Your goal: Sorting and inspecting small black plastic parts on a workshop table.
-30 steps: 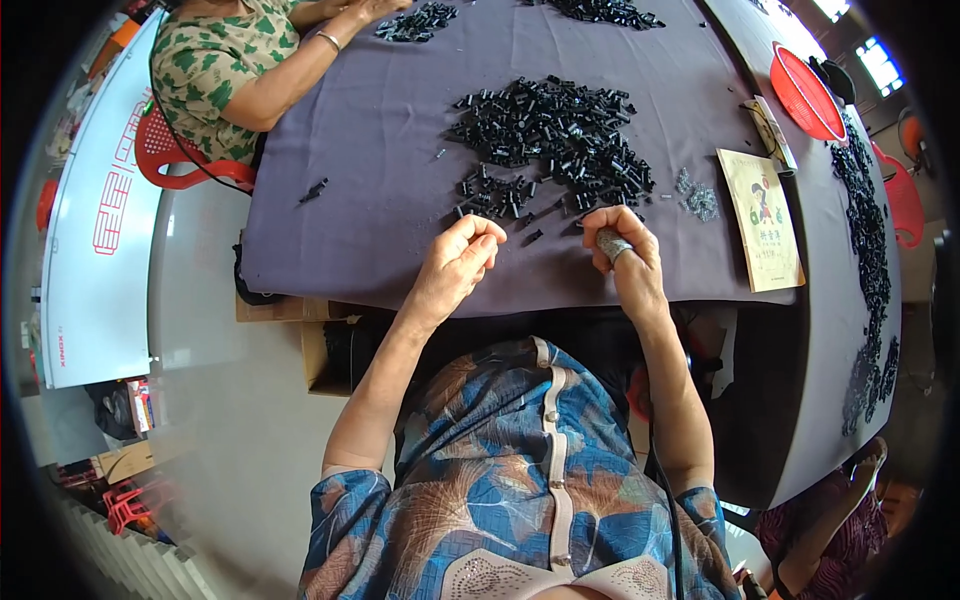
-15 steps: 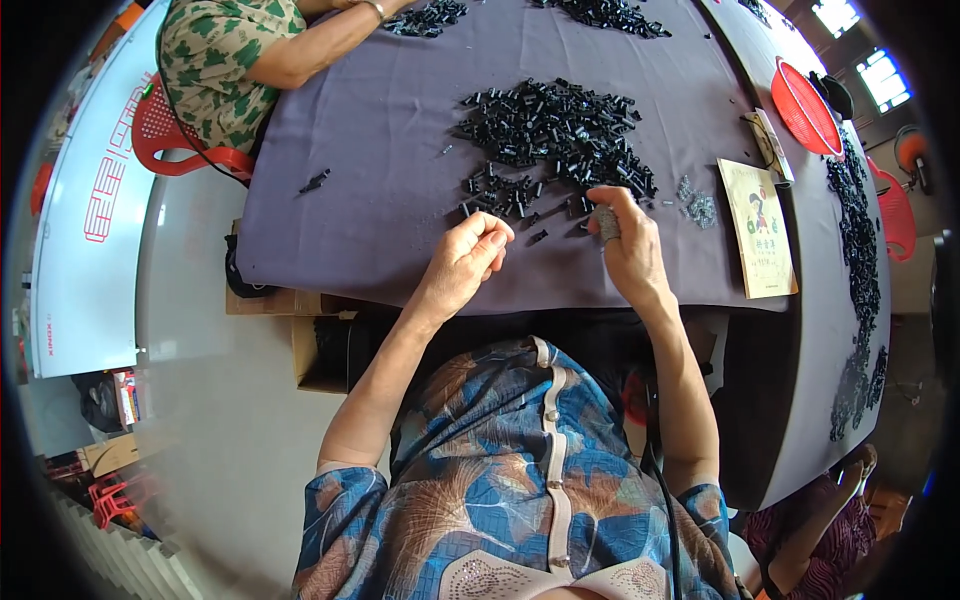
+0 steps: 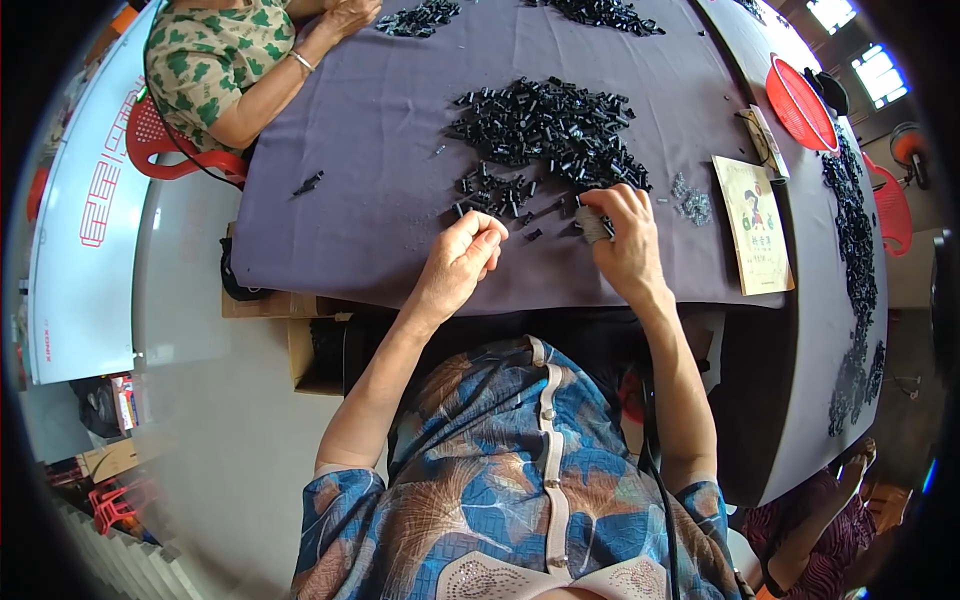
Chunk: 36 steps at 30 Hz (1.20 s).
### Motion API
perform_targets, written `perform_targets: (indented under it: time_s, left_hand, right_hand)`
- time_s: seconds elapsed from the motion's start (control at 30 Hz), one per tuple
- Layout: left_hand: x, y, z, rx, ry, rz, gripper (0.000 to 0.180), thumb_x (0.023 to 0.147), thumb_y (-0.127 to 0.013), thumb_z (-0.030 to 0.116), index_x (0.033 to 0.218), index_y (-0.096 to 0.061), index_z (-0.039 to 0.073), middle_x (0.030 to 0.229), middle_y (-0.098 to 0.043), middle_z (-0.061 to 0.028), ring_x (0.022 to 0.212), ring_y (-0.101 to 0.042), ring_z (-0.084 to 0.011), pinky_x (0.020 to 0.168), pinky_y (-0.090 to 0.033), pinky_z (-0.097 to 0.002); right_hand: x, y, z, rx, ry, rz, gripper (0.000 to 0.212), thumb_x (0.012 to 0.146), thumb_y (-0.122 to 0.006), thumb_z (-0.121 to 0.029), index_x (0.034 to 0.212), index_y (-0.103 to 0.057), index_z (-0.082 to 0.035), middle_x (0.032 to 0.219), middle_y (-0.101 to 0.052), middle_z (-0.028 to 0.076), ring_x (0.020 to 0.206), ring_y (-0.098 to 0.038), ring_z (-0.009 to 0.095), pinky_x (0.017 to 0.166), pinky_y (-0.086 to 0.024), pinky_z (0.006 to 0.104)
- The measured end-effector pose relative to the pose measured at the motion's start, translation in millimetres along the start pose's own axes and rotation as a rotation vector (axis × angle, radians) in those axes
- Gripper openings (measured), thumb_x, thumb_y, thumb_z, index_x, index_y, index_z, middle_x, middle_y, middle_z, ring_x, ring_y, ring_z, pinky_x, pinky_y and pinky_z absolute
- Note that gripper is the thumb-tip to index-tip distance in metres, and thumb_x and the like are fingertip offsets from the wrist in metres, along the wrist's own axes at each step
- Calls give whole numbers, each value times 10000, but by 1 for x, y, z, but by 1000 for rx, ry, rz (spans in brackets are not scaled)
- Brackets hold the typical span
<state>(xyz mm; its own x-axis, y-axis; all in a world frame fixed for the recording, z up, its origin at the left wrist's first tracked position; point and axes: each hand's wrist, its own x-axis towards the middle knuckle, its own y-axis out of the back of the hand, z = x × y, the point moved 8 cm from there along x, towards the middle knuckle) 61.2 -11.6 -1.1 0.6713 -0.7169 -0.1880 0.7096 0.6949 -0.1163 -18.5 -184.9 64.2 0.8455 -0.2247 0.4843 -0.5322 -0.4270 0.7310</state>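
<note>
My left hand (image 3: 463,257) is closed in a pinch above the near part of the table; whatever sits between its fingertips is too small to make out. To its right, my right hand (image 3: 630,245) is closed too, fingers bent down at the near edge of a heap of small black tubular plastic parts (image 3: 545,122). A grey wrap (image 3: 592,224) covers one of its digits. What its fingertips grip I cannot make out. Between the hands lie a thin dark stick-like piece (image 3: 546,211), a loose black part (image 3: 533,235) and a smaller cluster of black parts (image 3: 492,190).
Small clear bits (image 3: 692,203) lie right of my right hand, beside a yellowish booklet (image 3: 753,228). A red basket (image 3: 800,103) stands farther right, near a long strip of black parts (image 3: 855,270). Across the left corner sits a person in a leaf-patterned shirt (image 3: 215,70).
My right hand's fingers have curled lower, and the grey-wrapped digit has shifted down and left. My left hand keeps its pinch almost in place. The other person's forearm has moved left.
</note>
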Motion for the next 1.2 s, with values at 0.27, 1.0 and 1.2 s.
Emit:
perform_targets:
  time_s: [0.27, 1.0, 1.2]
  left_hand:
    - [2, 0, 2, 22, -52, -11, 126, 988, -467, 204, 992, -535, 98, 692, -484, 41, 505, -326, 5, 418, -248, -146]
    - [10, -26, 7, -158, 8, 122, 230, 983, -503, 285, 955, -581, 70, 631, -451, 48, 452, -298, -5, 391, -215, -181]
    - [1, -35, 12, 20, -117, 61, 186, 1010, -444, 270, 1008, -494, 91, 666, -403, 68, 544, -349, -11, 469, -276, -169]
  right_hand:
    - [12, -27, -8, -236, 39, -22, 279, 641, -659, -52, 906, -646, -136, 890, -545, 35, 884, -478, 267, 770, -369, 385]
    - [-10, -24, -38, 355, 52, -56, 371, 678, -509, 159, 1004, -541, -15, 893, -547, 153, 797, -594, 343, 673, -494, 381]
    - [-17, -20, -43, 490, -22, -80, 317, 690, -583, 86, 992, -600, -6, 817, -593, 144, 785, -602, 345, 677, -485, 374]
